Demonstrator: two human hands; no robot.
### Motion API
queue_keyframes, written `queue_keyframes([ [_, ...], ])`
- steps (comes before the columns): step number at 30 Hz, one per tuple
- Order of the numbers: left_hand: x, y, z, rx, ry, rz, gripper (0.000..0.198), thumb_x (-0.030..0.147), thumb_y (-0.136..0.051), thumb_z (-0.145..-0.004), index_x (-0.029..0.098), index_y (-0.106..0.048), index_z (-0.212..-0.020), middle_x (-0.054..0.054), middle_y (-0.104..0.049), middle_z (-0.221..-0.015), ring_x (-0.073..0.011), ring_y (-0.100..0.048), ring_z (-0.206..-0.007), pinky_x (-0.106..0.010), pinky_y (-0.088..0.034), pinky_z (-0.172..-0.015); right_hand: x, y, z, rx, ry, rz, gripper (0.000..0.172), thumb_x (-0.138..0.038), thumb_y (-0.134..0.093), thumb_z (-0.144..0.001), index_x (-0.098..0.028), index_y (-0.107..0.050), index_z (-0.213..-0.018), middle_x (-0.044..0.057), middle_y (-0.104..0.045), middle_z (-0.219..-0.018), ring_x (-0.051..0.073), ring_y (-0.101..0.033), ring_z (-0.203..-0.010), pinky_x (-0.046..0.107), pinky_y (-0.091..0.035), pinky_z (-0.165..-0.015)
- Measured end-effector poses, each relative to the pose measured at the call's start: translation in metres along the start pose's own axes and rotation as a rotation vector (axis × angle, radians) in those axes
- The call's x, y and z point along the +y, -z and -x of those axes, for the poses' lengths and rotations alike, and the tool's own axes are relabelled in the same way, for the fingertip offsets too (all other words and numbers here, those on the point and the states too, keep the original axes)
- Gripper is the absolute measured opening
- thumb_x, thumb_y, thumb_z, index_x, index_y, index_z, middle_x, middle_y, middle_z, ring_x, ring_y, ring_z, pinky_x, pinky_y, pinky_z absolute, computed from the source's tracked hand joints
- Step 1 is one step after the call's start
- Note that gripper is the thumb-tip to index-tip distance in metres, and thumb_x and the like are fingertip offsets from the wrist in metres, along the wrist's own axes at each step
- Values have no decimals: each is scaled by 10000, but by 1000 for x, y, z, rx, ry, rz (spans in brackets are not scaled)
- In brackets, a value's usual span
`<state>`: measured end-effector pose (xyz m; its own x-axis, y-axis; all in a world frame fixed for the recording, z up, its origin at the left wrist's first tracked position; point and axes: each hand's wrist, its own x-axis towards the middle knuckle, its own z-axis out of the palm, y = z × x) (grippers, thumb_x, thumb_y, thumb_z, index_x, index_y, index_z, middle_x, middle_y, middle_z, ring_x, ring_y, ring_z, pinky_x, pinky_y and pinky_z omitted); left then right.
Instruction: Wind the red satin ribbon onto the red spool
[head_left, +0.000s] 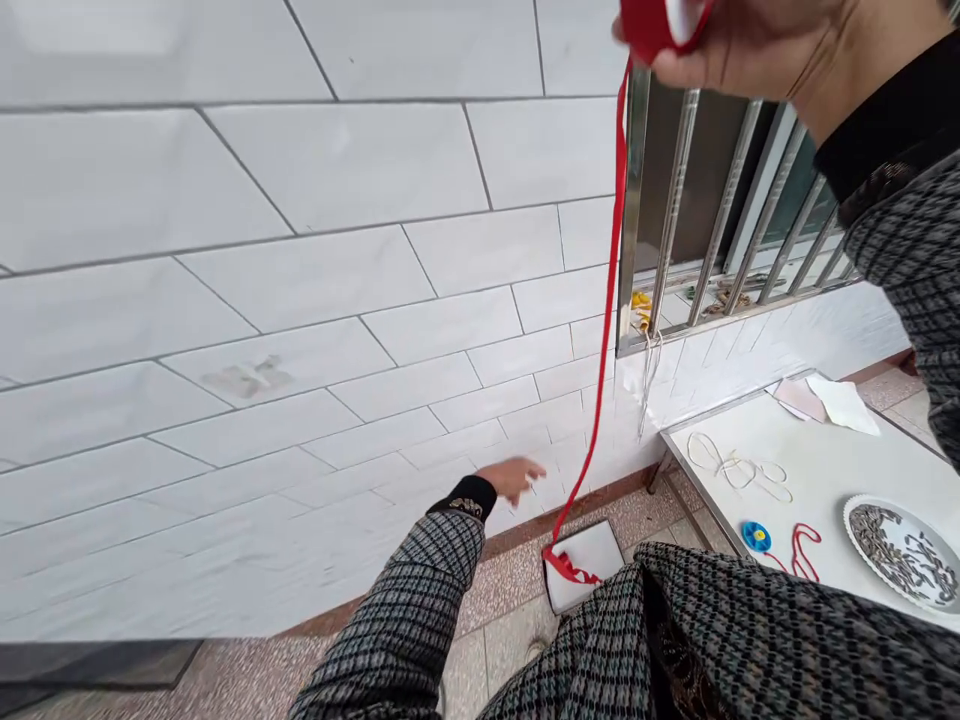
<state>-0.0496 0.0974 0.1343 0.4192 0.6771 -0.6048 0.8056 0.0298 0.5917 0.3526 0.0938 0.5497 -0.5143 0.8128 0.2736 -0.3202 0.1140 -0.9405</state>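
Note:
Raised at the top right, my right hand [772, 50] is closed round a roll of red ribbon [651, 30] with a white core; the top of the roll is cut off by the frame edge. From it a long strip of red ribbon [609, 300] hangs down past the window bars. Its lower end lies loosely gathered on a white, dark-edged square surface [596, 545] near the floor. Lower down, my left hand [514, 478] is stretched out in front of the tiled wall, fingers apart and holding nothing, to the left of the strip.
White tiled wall [360, 280] fills the left. Metal window bars [679, 190] stand at right, with cords on the sill. A white table [697, 440] carries pale string [739, 468], a blue spool [756, 536], red cord [802, 555], papers [844, 405] and a plate [862, 575] of small dark pieces.

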Motion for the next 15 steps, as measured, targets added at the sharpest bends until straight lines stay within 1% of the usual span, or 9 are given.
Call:
queue_keyframes([
  [1,21,21,1,119,-70,5,402,307,-768,-696,132,-785,-1058,-190,-800,-1223,-281,-782,-859,-466,-626,-908,17,-13,3,-13,20,29,250,-280,-752,-1051,-62,-655,-1125,37,-797,-1016,153,-763,-1002,293,-687,-900],
  [2,43,43,4,226,-158,37,412,379,-708,-803,145,-775,-1136,-179,-782,-1307,-273,-779,-1007,-452,-594,-1024,30,-24,3,-28,31,62,289,-303,-782,-1031,-59,-655,-1121,50,-805,-1045,160,-769,-1007,302,-689,-900],
  [3,68,63,9,373,-323,160,425,410,-680,-857,133,-769,-1166,-192,-781,-1318,-282,-767,-1099,-458,-566,-1087,39,-32,2,-43,33,101,306,-303,-801,-1016,-56,-656,-1124,60,-810,-1066,164,-774,-1010,311,-690,-901],
  [4,93,81,17,475,-526,298,462,455,-658,-910,139,-753,-1233,-190,-774,-1348,-284,-745,-1198,-466,-531,-1148,44,-37,-1,-61,22,149,305,-286,-817,-1002,-53,-660,-1122,65,-814,-1067,167,-779,-1002,314,-693,-892],
  [6,144,108,37,586,-851,508,507,541,-672,-949,163,-738,-1279,-178,-783,-1334,-281,-712,-1296,-489,-486,-1208,43,-38,-10,-121,-40,268,355,-224,-904,-910,-33,-674,-1101,70,-820,-1013,177,-790,-953,315,-704,-839],
  [8,190,123,60,536,-997,634,523,596,-685,-966,175,-730,-1273,-171,-789,-1297,-283,-706,-1321,-502,-478,-1220,36,-34,-20,-202,-114,377,495,-188,-1010,-762,0,-686,-1086,80,-821,-949,196,-797,-903,331,-713,-792],
  [11,240,124,86,376,-1032,736,523,612,-621,-1015,137,-731,-1205,-162,-794,-1171,-297,-759,-1208,-493,-551,-1138,30,-31,-28,-298,-174,465,585,-261,-1051,-709,4,-699,-1094,101,-827,-979,212,-799,-926,380,-716,-836],
  [13,259,118,93,291,-1005,775,532,609,-556,-1046,113,-733,-1122,-146,-777,-1031,-302,-793,-1076,-476,-613,-1019,32,-34,-26,-344,-216,510,589,-329,-1050,-714,-18,-704,-1075,110,-824,-1033,222,-794,-962,396,-713,-868],
  [15,267,112,95,243,-974,809,511,597,-546,-1048,118,-726,-1043,-111,-740,-889,-282,-795,-908,-445,-646,-871,38,-39,-19,-356,-244,564,595,-376,-1051,-706,-46,-701,-1055,105,-813,-1049,234,-785,-991,387,-709,-878],
])
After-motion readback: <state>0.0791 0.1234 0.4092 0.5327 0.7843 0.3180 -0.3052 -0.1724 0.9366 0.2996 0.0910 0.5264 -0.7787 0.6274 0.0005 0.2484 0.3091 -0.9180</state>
